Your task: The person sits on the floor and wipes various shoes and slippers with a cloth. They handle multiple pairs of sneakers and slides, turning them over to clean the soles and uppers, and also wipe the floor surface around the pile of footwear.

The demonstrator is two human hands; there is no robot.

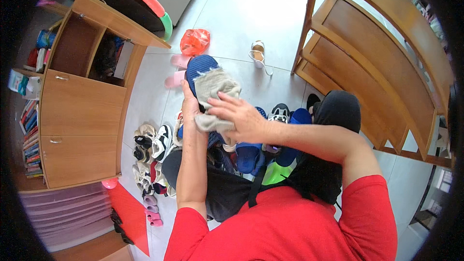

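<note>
My left hand (189, 100) grips a dark blue slipper (199, 65) by its side, thumb along the edge, holding it up above the floor. Over the slipper's lower part lies a frayed grey cloth (217, 87). My right hand (239, 117) holds the cloth, fingers laid across it and pressing it against the slipper; the cloth hangs below the palm. What part of the slipper lies under the cloth is hidden. Below my hands, between my knees, more blue slippers (247, 157) and a grey-and-black sneaker (279, 113) sit close together.
Rows of shoes (144, 140) stand to the left. Beyond my hands are pink slippers (175, 79), a red plastic bag (195, 42) and a white sandal (257, 52). A wooden cabinet (79, 111) borders the left; a wooden bench-like piece (348, 58) borders the right.
</note>
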